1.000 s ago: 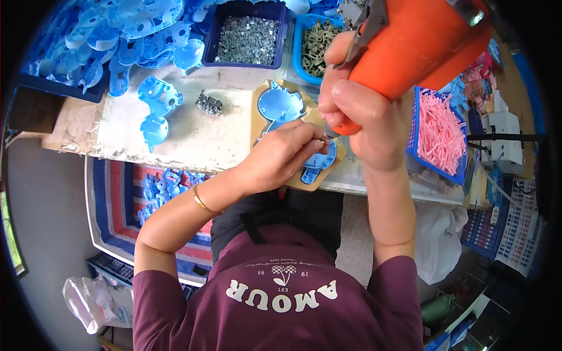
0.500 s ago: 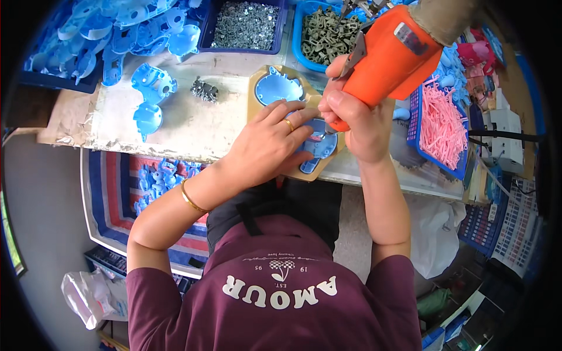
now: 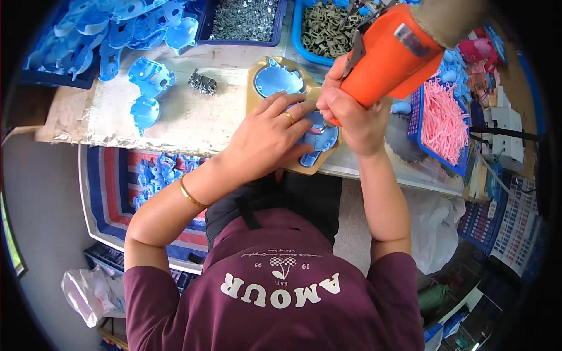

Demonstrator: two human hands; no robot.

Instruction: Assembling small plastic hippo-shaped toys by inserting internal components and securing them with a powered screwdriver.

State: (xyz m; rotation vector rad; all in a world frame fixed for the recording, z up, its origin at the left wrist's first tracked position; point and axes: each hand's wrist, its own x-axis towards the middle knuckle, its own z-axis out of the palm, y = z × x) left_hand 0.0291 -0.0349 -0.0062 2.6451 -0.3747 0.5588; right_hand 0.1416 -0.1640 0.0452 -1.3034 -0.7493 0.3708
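Note:
An orange powered screwdriver [image 3: 389, 55] is gripped in my right hand [image 3: 357, 120], its fingers wrapped around the lower body. Its tip points down at a light-blue plastic shell part [image 3: 324, 140] lying in a tan holding plate [image 3: 256, 100]. My left hand [image 3: 272, 130] lies over that plate with fingers stretched and slightly apart, fingertips touching the blue part near the tip. These fingers hide part of the piece, and any screw under the tip is too small to make out. Farther up in the plate sits another rounded blue shell [image 3: 278, 80].
Blue shells [image 3: 151, 79] and a small dark block with screws [image 3: 202, 83] lie left of the plate. Behind stand a bin of small metal parts [image 3: 243, 22] and a blue basket of metal clips [image 3: 328, 32]. Pink strips fill a basket [image 3: 443, 120] at right.
The table and everything on it sit slightly higher in the picture. My left fingers have shifted slightly over the blue part; the screwdriver stays tip-down in my right hand.

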